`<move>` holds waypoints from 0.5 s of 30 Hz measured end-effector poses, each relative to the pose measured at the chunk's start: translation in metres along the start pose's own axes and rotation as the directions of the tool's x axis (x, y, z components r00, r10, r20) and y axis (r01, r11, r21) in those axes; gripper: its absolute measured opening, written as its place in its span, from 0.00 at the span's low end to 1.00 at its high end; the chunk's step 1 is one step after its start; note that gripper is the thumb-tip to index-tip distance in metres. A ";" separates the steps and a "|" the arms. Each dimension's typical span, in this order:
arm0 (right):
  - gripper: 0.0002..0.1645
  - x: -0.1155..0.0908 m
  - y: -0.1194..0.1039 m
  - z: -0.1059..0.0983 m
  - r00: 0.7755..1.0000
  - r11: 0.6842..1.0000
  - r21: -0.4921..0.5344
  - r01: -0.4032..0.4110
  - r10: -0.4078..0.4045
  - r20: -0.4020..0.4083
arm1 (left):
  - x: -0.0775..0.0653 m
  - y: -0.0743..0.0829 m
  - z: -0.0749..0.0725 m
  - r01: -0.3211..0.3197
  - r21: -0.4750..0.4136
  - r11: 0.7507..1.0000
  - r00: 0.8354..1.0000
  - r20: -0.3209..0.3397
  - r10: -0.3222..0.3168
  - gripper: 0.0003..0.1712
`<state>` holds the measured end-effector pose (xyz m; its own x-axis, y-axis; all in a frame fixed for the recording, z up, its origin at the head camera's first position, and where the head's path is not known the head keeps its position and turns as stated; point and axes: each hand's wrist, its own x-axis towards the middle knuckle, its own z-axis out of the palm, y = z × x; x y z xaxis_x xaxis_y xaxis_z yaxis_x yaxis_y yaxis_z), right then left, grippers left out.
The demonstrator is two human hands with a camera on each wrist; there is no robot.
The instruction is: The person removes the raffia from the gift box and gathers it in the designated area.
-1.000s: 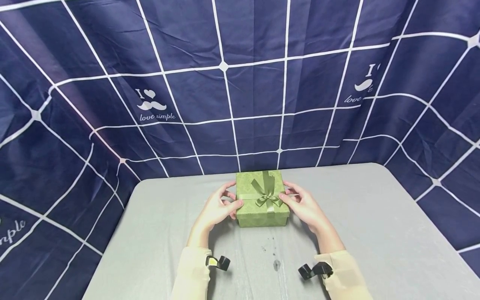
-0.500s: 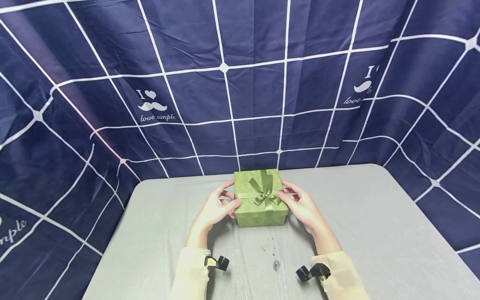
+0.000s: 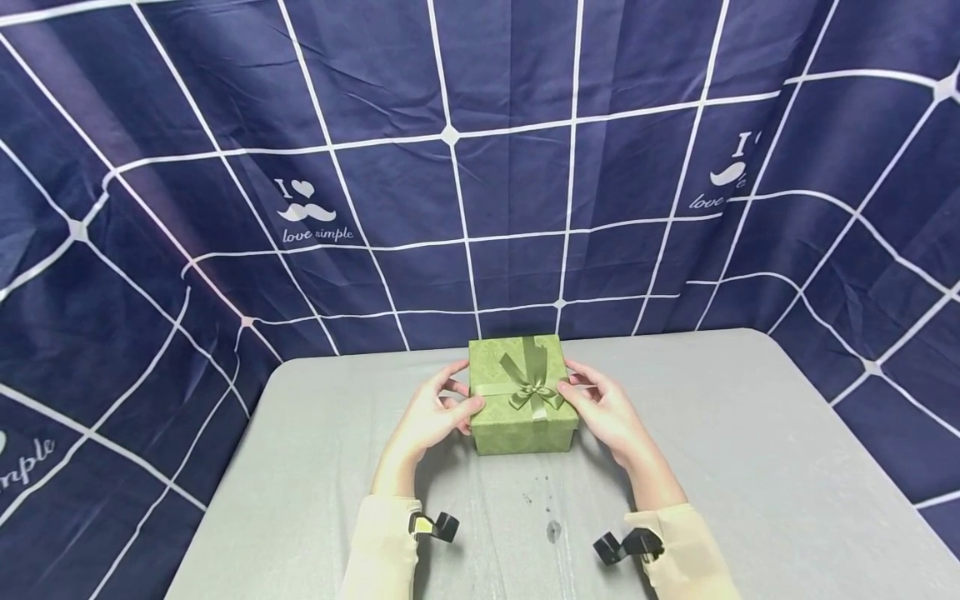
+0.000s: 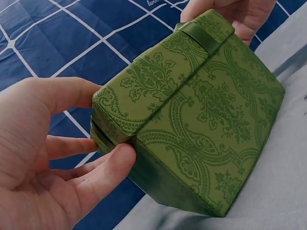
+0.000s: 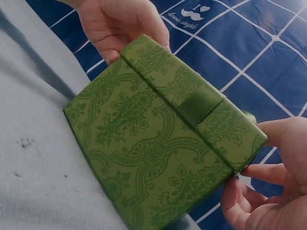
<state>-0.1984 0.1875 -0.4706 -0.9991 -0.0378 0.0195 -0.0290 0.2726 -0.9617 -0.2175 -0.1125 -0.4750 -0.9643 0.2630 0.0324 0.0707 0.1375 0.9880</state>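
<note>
A green patterned gift box (image 3: 521, 437) stands on the table, its lid (image 3: 495, 362) seated over the base and tied with a green ribbon bow (image 3: 535, 395). My left hand (image 3: 433, 417) grips the lid's left side, the thumb at the front corner and the other fingers along the side. In the left wrist view a dark slit shows under the lid's edge by those fingers. On the opposite side my right hand (image 3: 607, 417) holds the lid between thumb and fingers. The inside of the box is hidden.
A grey cloth covers the table (image 3: 322, 492), with a few dark stains (image 3: 553, 531) in front of the box. Dark blue curtains (image 3: 510, 183) with white grid lines stand behind the table and on both sides. Each sleeve carries a small black camera mount.
The lid has risen slightly between both hands, and more of the base's front shows below it. The base has stayed about where it was.
</note>
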 end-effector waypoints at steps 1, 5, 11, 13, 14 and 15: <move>0.36 0.000 -0.001 0.000 1.000 1.000 0.000 0.005 -0.005 0.000 | 0.000 0.001 0.000 -0.004 -0.005 1.000 1.000 -0.002 0.004 0.46; 0.36 -0.001 -0.006 -0.001 1.000 1.000 -0.007 0.017 -0.017 -0.003 | -0.001 0.004 0.000 -0.031 -0.055 0.998 0.999 -0.016 0.030 0.43; 0.34 -0.006 -0.018 -0.003 1.000 0.999 0.030 0.011 -0.010 -0.018 | -0.002 0.009 -0.001 -0.087 -0.135 0.987 0.996 -0.044 0.082 0.38; 0.34 -0.007 -0.022 -0.004 1.000 0.998 0.056 0.011 -0.010 -0.019 | -0.002 0.012 0.000 -0.098 -0.144 0.985 0.994 -0.059 0.090 0.37; 0.34 -0.009 -0.024 -0.005 1.000 0.998 0.067 0.014 -0.013 -0.019 | -0.003 0.013 0.000 -0.101 -0.144 0.984 0.993 -0.070 0.091 0.36; 0.33 -0.009 -0.026 -0.005 1.000 0.997 0.076 0.019 -0.018 -0.021 | -0.004 0.015 0.000 -0.102 -0.146 0.984 0.993 -0.079 0.091 0.36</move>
<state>-0.1885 0.1855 -0.4449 -0.9989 -0.0227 0.0421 -0.0458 0.1979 -0.9791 -0.2129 -0.1110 -0.4603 -0.9711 0.1977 0.1339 0.1303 -0.0311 0.9910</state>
